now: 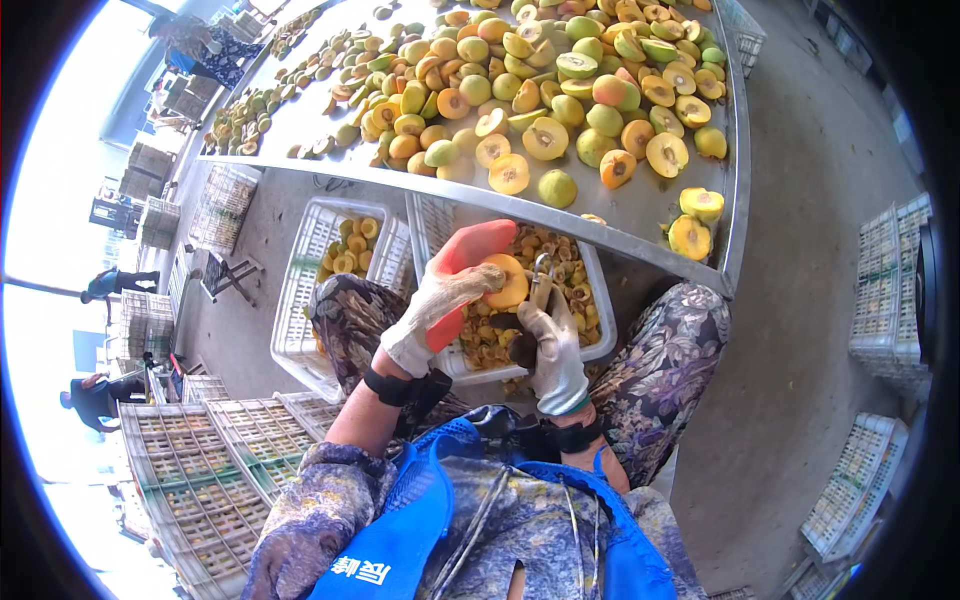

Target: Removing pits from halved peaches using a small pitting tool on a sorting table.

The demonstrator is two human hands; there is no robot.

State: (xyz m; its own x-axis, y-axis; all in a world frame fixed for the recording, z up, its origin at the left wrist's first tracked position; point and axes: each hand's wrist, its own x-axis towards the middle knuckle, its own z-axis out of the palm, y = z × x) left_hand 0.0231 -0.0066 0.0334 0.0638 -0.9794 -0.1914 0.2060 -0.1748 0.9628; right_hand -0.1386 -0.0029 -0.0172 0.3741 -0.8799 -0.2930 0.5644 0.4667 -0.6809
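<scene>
My left hand [439,304], in a white glove with an orange coating, grips a yellow peach half [511,282] with its cut side turned toward my right. In my right hand [553,341], gloved in soiled white, is a small hand tool with a bent metal loop [543,267]; its tip is close to the fruit, but contact is unclear. Both hands are above a white plastic crate [604,319] of small yellow-brown fruit pieces between my knees. Beyond them, a metal-rimmed table [637,214] carries a heap of whole and halved peaches [545,139].
Left of my knee stands another white crate [300,262] holding peach halves [349,244]. Stacked crates [187,465] flank me at lower left, with more crates [889,292] at far right. A person [199,49] is at the table's far end; others stand at left.
</scene>
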